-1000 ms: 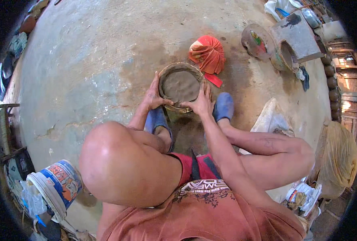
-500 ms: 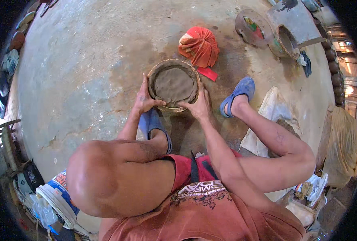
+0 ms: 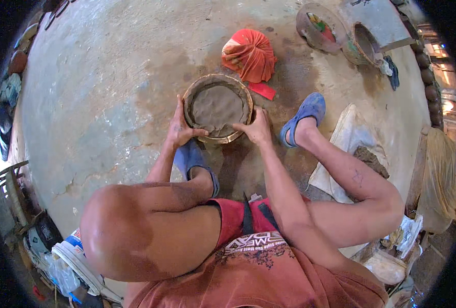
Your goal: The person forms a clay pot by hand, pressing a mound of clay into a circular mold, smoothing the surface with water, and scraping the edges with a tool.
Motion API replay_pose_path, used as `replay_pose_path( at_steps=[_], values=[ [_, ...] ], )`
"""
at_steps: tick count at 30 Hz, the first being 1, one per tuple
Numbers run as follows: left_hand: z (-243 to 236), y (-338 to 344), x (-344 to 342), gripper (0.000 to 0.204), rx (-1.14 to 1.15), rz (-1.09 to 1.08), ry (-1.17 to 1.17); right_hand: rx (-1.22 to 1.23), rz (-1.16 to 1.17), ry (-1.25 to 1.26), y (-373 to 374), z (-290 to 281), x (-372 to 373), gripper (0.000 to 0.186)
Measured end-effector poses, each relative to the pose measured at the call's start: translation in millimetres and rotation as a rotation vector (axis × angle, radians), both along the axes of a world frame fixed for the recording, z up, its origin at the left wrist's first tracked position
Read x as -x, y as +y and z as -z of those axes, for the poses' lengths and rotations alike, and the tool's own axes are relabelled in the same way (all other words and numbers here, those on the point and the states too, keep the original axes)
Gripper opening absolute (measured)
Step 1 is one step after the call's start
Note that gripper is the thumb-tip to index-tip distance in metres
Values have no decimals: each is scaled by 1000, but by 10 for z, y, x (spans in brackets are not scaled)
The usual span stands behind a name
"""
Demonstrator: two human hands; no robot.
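My left hand grips the left side of a round, rimmed mold, thumb along its near edge. My right hand holds the right side, fingers curled at the rim and thumb on the near part of the clay. Grey wet clay fills the mold, with a lumpy, dimpled top. The mold is between my blue-sandalled feet. Just beyond it lies a round orange-red cloth bundle, with a small flat red piece beside it.
At back right are a wide shallow vessel, a basket and a grey slab. A white sack with a clay lump lies by my right leg. A bucket stands lower left; draped tan cloth hangs right.
My right foot has shifted outward to the right, away from the mold. The whole view has moved slightly. Both hands still grip the mold.
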State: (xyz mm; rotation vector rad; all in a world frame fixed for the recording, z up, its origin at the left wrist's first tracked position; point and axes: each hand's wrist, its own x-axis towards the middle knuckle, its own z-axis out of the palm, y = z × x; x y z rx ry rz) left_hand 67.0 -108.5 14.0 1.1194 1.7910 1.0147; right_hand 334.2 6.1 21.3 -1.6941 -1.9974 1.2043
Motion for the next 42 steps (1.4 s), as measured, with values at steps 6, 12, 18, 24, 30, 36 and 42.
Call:
replay_pose_path(
  at_steps=[6,12,18,24,30,36,42],
  values=[
    [-60,112,-98,166,45,34,-24,89,3,21,229,70,-156,102],
    [-68,120,-107,167,2,39,-60,91,35,50,224,135,-193,89],
    [-84,-30,-13,166,14,12,-13,89,15,66,157,-144,43,82],
    [40,119,-70,164,-22,30,-130,192,-7,94,440,172,-306,95],
    [39,106,-97,166,31,41,-53,162,5,-22,526,137,-170,105],
    [-106,256,-234,169,1,49,-109,275,-20,88,801,563,-542,87],
    [-22,10,-18,167,-15,0,-149,-70,-83,-55,519,85,11,68]
  ],
)
